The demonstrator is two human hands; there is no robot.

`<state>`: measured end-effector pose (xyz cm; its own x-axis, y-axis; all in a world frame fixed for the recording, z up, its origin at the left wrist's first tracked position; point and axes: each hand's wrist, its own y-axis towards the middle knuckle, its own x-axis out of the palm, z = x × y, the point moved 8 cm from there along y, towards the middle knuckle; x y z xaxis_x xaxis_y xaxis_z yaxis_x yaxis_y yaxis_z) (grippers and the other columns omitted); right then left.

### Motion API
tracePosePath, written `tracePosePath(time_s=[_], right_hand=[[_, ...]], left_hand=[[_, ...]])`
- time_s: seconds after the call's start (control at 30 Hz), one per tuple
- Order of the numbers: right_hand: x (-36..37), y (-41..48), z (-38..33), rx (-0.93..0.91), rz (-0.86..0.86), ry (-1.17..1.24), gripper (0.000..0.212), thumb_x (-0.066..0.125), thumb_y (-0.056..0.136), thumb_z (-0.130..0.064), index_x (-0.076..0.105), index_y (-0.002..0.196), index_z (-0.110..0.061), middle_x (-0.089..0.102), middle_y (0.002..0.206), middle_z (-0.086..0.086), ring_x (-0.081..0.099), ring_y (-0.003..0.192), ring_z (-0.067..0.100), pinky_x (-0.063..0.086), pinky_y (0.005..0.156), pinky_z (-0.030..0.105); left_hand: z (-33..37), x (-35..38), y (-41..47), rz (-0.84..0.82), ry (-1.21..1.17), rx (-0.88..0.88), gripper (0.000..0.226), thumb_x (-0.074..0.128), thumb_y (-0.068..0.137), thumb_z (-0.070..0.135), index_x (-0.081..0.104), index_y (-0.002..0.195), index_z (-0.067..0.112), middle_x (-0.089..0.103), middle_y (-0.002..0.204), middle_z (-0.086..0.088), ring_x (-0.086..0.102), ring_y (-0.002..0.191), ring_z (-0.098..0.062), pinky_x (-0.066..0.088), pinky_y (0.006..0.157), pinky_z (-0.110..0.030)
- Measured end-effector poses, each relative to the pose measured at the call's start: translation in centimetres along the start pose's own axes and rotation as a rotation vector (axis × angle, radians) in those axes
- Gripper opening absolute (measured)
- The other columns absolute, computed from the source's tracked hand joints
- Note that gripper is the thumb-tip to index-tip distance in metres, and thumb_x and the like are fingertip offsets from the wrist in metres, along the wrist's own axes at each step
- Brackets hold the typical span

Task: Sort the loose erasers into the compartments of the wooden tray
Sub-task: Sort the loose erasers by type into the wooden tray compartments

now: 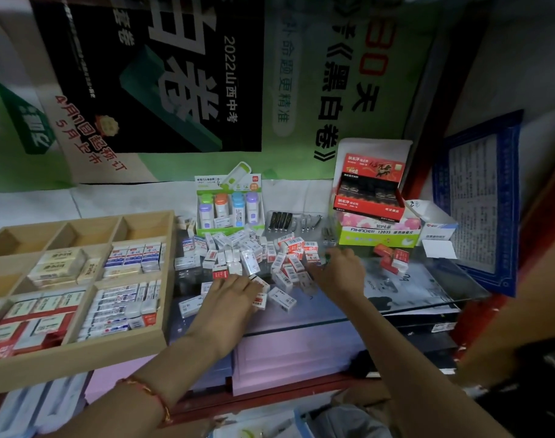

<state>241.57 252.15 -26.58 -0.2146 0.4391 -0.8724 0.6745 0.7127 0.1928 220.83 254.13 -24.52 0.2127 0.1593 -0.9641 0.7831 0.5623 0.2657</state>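
A pile of loose erasers [244, 257] in white, red and blue sleeves lies on the glass counter, right of the wooden tray [166, 279]. The tray's far compartments are bare; the nearer ones hold rows of beige, blue-white and red-white erasers. My left hand [230, 298] lies flat on the near edge of the pile, with straight fingers touching red-and-white erasers. My right hand [337, 273] reaches into the pile's right side, knuckles up. Its fingers bend down among the erasers and the tips are hidden. Three red erasers [393, 256] lie apart, further right.
Behind the pile stand a green display box of sharpeners [228, 210], a clear tray of nail clippers [293, 221], a floral box [378, 233] with a red eraser box [369, 191] on top, and a small white box [438, 233]. Posters cover the back wall.
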Motion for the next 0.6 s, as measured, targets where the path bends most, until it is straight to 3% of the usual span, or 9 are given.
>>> tracePosePath(time_s=[0.07,0.1,0.17,0.27,0.33,0.37,0.5,0.6], right_hand=[[0.0,0.2,-0.4,0.008,-0.028,-0.106,0.058,0.051,0.086,-0.058,0.057,0.115,-0.008,0.051,0.122,0.013,0.046,0.115,0.031,0.037,0.095,0.038],[-0.2,0.4,-0.7,0.004,-0.017,-0.124,0.058,0.048,0.086,-0.059,0.058,0.11,-0.007,0.054,0.119,0.013,0.048,0.113,0.03,0.038,0.094,0.038],[-0.5,0.7,-1.1,-0.003,0.003,-0.152,0.056,0.047,0.085,-0.062,0.06,0.094,-0.009,0.061,0.106,0.011,0.056,0.102,0.028,0.043,0.089,0.036],[-1.6,0.4,-0.6,0.04,0.036,-0.076,0.052,0.055,0.08,-0.063,0.062,0.076,-0.011,0.066,0.081,0.007,0.062,0.077,0.024,0.05,0.072,0.03],[-3.0,-0.4,0.0,0.073,0.047,0.072,0.043,0.06,0.082,-0.052,0.065,0.07,-0.01,0.064,0.065,0.004,0.059,0.059,0.02,0.044,0.054,0.024],[-3.8,-0.8,0.0,0.073,0.057,0.165,0.04,0.062,0.082,-0.045,0.063,0.063,-0.01,0.062,0.057,0.003,0.056,0.051,0.017,0.04,0.047,0.023],[-6.6,-2.9,-4.1,-0.1,0.142,0.44,0.037,0.068,0.077,-0.016,0.05,0.046,-0.007,0.048,0.043,0.012,0.039,0.043,0.014,0.037,0.051,0.027],[-4.9,-4.7,-9.9,-0.267,0.01,0.525,0.041,0.066,0.074,-0.009,0.045,0.039,-0.012,0.037,0.046,0.009,0.032,0.042,0.004,0.032,0.051,0.025]], left_hand=[[0.3,0.3,-0.3,0.017,0.029,0.04,0.055,0.087,0.053,0.021,0.067,0.104,0.02,0.065,0.097,0.004,0.061,0.091,-0.014,0.046,0.08,-0.021],[0.0,0.8,-0.4,0.03,0.049,0.045,0.061,0.092,0.033,0.02,0.071,0.09,0.022,0.067,0.083,0.008,0.064,0.077,-0.011,0.048,0.07,-0.019],[-0.3,0.9,-0.5,0.061,0.057,0.037,0.063,0.091,0.02,0.016,0.072,0.08,0.023,0.066,0.075,0.011,0.063,0.069,-0.01,0.047,0.066,-0.019],[-0.6,-0.4,-1.0,0.149,0.014,0.051,0.057,0.085,0.034,0.011,0.071,0.089,0.02,0.065,0.079,0.006,0.062,0.075,-0.015,0.034,0.075,-0.025],[-1.1,-2.1,-1.8,0.234,-0.056,0.039,0.03,0.063,0.064,0.02,0.067,0.094,0.02,0.064,0.085,0.003,0.052,0.085,-0.015,0.031,0.076,-0.025],[-1.8,-2.8,-2.4,0.259,-0.124,0.008,0.027,0.05,0.071,0.023,0.065,0.094,0.019,0.063,0.087,0.002,0.048,0.087,-0.014,0.031,0.076,-0.025],[-5.5,-5.5,-5.9,0.349,-0.206,-0.093,0.03,0.041,0.08,0.022,0.066,0.095,0.016,0.063,0.094,0.001,0.047,0.094,-0.012,0.032,0.08,-0.024],[-9.7,-6.8,-8.5,0.325,-0.151,-0.16,0.033,0.039,0.078,0.021,0.065,0.097,0.014,0.064,0.097,-0.001,0.047,0.096,-0.013,0.031,0.08,-0.025]])
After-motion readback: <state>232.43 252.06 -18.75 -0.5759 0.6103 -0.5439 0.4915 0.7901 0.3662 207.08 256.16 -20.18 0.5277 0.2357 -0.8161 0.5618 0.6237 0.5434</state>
